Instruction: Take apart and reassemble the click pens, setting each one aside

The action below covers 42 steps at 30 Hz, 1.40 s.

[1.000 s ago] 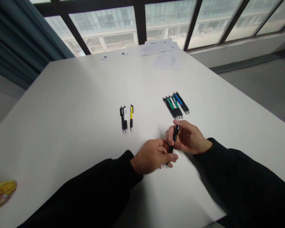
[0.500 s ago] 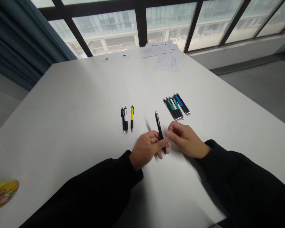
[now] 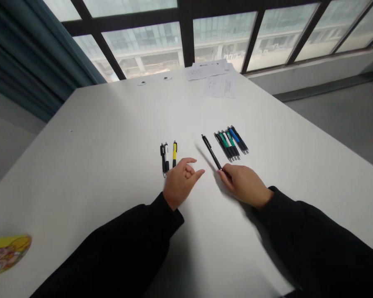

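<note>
My right hand (image 3: 244, 184) pinches a black pen (image 3: 211, 153) by its lower end, and the clicker end points away from me. Thumb and forefinger apart, my left hand (image 3: 182, 182) holds nothing. Just beyond it lie a yellow pen (image 3: 174, 152), a white pen (image 3: 166, 156) and a black pen with a clip (image 3: 163, 159); the left hand hides the yellow pen's tip. Right of the held pen, several pens lie side by side in a slanted row, among them a green pen (image 3: 224, 142) and a blue pen (image 3: 236, 136).
Everything lies on a white table (image 3: 112, 136). Printed papers (image 3: 219, 82) rest at its far end near the window, beside two small round fittings (image 3: 142, 83). A yellow picture-printed object (image 3: 8, 253) shows at the lower left. A dark curtain (image 3: 27, 49) hangs at the left.
The black pen has passed from my left hand to my right. My left hand has let go and moved left with its fingers spread. The view has tilted slightly.
</note>
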Available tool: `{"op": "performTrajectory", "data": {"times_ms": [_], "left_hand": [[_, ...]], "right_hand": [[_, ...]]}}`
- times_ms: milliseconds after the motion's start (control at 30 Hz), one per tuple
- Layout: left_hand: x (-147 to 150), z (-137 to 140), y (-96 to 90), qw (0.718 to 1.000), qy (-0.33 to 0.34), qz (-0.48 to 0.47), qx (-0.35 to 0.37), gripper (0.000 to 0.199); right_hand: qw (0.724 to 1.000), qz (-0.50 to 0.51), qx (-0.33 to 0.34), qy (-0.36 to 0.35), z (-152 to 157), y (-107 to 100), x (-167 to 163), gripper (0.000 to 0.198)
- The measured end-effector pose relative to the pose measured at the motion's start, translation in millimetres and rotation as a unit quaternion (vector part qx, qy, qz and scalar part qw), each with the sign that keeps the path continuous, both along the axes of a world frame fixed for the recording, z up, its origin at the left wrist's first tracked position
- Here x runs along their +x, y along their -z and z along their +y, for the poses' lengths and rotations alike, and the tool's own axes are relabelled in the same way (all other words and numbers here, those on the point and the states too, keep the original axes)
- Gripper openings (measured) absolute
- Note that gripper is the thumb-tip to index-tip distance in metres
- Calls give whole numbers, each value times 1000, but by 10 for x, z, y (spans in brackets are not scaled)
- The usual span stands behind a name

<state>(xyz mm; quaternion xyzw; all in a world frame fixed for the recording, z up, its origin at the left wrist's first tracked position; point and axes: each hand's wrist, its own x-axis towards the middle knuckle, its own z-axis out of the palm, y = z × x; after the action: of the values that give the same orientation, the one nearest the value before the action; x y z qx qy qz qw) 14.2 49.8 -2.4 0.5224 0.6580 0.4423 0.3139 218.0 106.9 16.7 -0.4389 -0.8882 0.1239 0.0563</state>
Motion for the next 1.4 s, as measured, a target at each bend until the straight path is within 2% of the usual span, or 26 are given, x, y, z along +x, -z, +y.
{"op": "performTrajectory", "data": {"times_ms": [67, 133, 233, 367, 467, 600, 867, 933, 1033, 1067, 1133, 1233, 1300, 1400], "left_hand": [[-135, -10, -13, 987, -2, 160, 35, 26], [-268, -31, -30, 957, -24, 283, 59, 16], [-427, -48, -60, 908, -63, 412, 55, 19], [-509, -33, -78, 874, -95, 476, -8, 28], [-495, -18, -68, 868, -99, 485, -25, 29], [-471, -14, -39, 862, -81, 501, -15, 29], [-506, -15, 26, 867, -95, 486, 46, 19], [-495, -12, 23, 875, -87, 468, 85, 16], [-450, -19, 13, 893, -18, 417, 170, 13], [-429, -24, 11, 897, 17, 395, 198, 12], [-387, -36, 9, 902, 89, 351, 236, 11], [-353, -44, 7, 908, 166, 295, 245, 8], [-362, -35, 12, 921, 180, 248, 240, 7], [-402, -4, 36, 960, 140, 128, 204, 12]], "right_hand": [[998, -44, 26, 42, 66, 15, 7, 39], [994, -78, 37, 67, 117, 25, 7, 42], [991, -98, 44, 76, 153, 30, -4, 45], [990, -101, 47, 89, 147, 25, -20, 46], [987, -108, 39, 111, 132, 19, -20, 48], [985, -108, 47, 123, 116, 27, -18, 50], [984, -84, 69, 144, 132, 97, 0, 50], [988, -31, 67, 135, 134, 100, 21, 49], [984, 149, 27, 93, 117, 95, 59, 37], [972, 220, 1, 81, 108, 96, 68, 30], [937, 337, -71, 64, 91, 109, 76, 31], [885, 430, -173, 40, 82, 141, 64, 28], [859, 469, -202, 37, 91, 156, 49, 22], [827, 513, -228, 47, 115, 157, 38, 22]]}}
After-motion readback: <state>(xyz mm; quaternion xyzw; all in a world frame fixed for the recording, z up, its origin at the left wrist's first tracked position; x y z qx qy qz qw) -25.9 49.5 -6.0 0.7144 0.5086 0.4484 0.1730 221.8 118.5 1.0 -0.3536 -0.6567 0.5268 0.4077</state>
